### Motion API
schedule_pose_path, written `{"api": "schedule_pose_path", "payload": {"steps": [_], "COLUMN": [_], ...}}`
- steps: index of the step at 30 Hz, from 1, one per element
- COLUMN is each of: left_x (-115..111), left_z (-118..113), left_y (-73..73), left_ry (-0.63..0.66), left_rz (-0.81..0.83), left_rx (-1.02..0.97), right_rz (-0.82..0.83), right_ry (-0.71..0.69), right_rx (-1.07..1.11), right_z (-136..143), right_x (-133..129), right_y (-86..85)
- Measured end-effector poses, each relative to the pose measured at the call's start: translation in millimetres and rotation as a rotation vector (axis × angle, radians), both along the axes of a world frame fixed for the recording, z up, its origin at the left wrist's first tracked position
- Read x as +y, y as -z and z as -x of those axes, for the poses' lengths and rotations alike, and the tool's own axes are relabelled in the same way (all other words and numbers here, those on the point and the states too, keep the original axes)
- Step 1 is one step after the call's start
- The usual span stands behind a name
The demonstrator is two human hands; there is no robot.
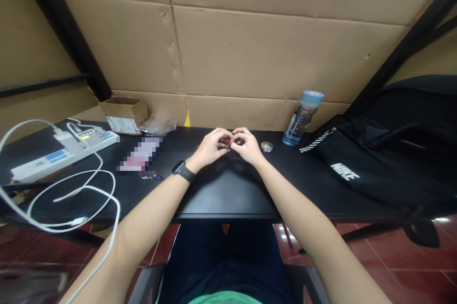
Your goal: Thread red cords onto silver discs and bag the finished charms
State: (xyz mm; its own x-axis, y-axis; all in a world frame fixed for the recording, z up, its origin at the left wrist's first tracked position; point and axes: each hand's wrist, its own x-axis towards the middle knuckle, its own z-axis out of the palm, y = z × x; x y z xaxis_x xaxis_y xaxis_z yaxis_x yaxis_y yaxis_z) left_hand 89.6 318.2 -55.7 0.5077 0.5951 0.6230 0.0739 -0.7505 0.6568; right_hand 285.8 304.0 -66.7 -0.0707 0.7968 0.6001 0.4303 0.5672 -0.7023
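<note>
Both hands meet over the middle of the black table, thumbs and fingertips pinched close together. Between them shows a small red thing [224, 141], mostly covered by the fingers, so its kind is unclear. My left hand [211, 146], with a dark watch on its wrist, curls its fingers around it. From the other side my right hand [249, 146] pinches at the same spot; what its fingertips hold is hidden. A small round clear container [266, 146] lies just right of my right hand. A bit of red peeks out left of my left hand.
On the left are a white power strip [64, 154] with chargers, a looping white cable [116, 199], an open cardboard box [124, 113], a plastic bag [159, 126] and a blurred-out flat object [141, 155]. At right stand a water bottle [302, 118] and a black bag [360, 156].
</note>
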Motion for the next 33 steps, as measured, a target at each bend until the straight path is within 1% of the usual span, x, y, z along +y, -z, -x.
{"api": "schedule_pose_path", "payload": {"steps": [8, 14, 19, 24, 26, 29, 33], "left_x": [2, 5, 7, 11, 13, 16, 21], "left_z": [-1, 4, 6, 9, 12, 16, 19], "left_y": [2.0, 0.6, 1.7, 3.5, 4.6, 6.6, 9.7], "left_ry": [-0.008, -0.076, -0.083, -0.16, -0.178, -0.184, -0.208], "left_rz": [-0.054, -0.054, -0.056, -0.07, -0.075, -0.111, -0.135], "left_rx": [0.013, 0.002, 0.035, 0.125, 0.175, 0.237, 0.277], "right_rz": [0.062, 0.085, 0.086, 0.074, 0.046, 0.03, 0.131], "right_ry": [-0.026, 0.018, 0.01, 0.024, 0.064, 0.175, 0.348], "right_rx": [0.039, 0.03, 0.025, -0.011, -0.083, -0.244, -0.375], "right_z": [-3, -14, -16, -17, -22, -32, -48], "right_x": [7, 9, 9, 8, 10, 14, 21], "right_y": [3.0, 0.3, -0.6, -0.8, 0.1, 3.0, 7.7]}}
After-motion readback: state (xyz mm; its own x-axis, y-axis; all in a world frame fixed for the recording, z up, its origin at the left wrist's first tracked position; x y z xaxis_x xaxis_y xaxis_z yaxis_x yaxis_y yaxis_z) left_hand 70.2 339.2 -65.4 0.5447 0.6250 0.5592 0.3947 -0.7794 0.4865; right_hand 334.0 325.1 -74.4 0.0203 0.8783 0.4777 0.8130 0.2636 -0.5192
